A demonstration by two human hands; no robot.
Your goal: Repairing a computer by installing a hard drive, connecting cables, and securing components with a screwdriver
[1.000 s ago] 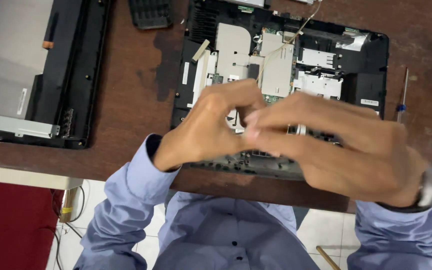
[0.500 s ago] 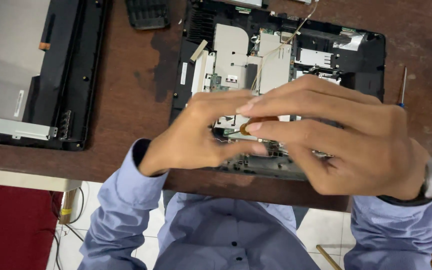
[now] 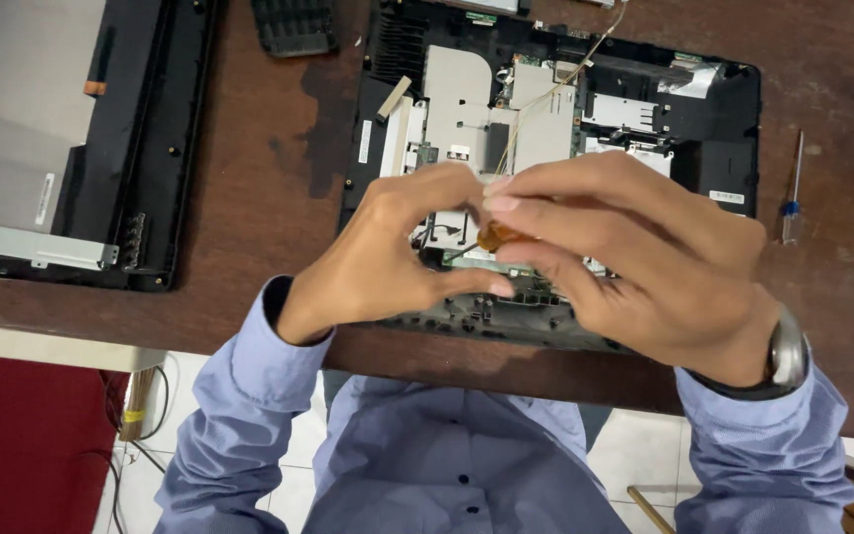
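The person wears a light blue long-sleeved button-up cloth shirt [image 3: 467, 450] with small dark buttons down the front and cuffs closed at both wrists. A silver metal wristwatch on a dark band [image 3: 786, 353] circles the right wrist.

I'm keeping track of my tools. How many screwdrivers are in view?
2. One with an amber handle is pinched between the left hand and right hand over the opened laptop base. A slim blue-banded one lies on the table right of it. Others may be hidden.
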